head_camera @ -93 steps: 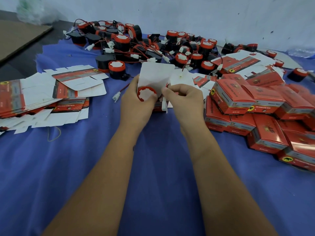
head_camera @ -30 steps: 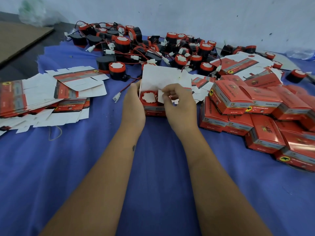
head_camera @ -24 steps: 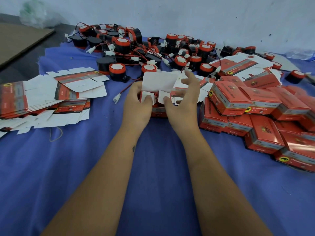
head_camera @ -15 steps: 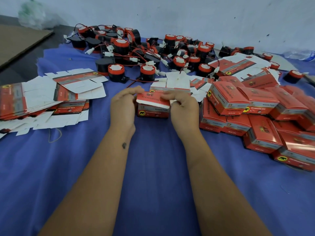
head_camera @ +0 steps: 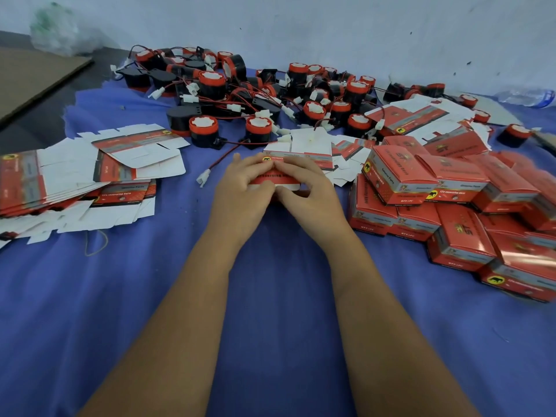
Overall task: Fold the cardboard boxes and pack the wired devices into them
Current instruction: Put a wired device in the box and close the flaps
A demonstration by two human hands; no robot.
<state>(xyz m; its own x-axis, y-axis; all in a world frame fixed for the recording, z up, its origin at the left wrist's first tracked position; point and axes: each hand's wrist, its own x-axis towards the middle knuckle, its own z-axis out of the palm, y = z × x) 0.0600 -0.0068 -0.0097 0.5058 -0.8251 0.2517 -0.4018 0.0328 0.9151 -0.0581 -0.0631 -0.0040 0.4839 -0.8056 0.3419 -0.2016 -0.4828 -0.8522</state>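
Lid now folded down, device hidden inside box [head_camera: 275, 179]. My left hand [head_camera: 240, 188] and right hand [head_camera: 310, 191] grasp it, fingers curled, pressing flap shut. This unit nearly packed.

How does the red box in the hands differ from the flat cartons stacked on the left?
The red cardboard box is folded into a block; the flat unfolded cartons lie spread open. The box is gripped by the left hand and right hand; the cartons lie untouched on the blue cloth. The box shows mostly red print, the cartons much white inside. Both share the same red printed design.
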